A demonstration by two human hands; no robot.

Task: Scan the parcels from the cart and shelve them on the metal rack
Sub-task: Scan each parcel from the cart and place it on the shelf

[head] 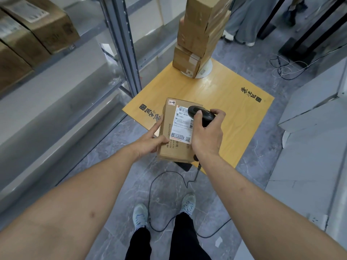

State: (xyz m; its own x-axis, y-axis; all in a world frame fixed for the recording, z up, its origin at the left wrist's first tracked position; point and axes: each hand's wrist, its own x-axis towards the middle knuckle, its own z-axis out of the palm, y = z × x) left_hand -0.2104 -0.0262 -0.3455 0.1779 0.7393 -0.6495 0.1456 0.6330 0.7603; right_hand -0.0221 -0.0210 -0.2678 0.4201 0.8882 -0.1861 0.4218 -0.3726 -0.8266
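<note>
Grey marble floor, yellow cart top [225, 102] below: left hand [150, 141] grips the labelled parcel [174, 147] over the cart's near edge, right hand [206, 136] clamped round the barcode scanner [201, 114]. Danger: cable [152, 184] looping by the feet, a likely snag!

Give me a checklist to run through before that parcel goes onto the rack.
1. Parcel held: ok, left hand grips its left edge.
2. Scanner aimed at the label: ok, right hand holds it over the barcode.
3. Scan registered: cannot tell.
4. Free space on the metal rack: ok, bare shelf beside the shelved boxes.
5. Scanner cable clear of the feet: not ok, it loops by the shoes.
</note>
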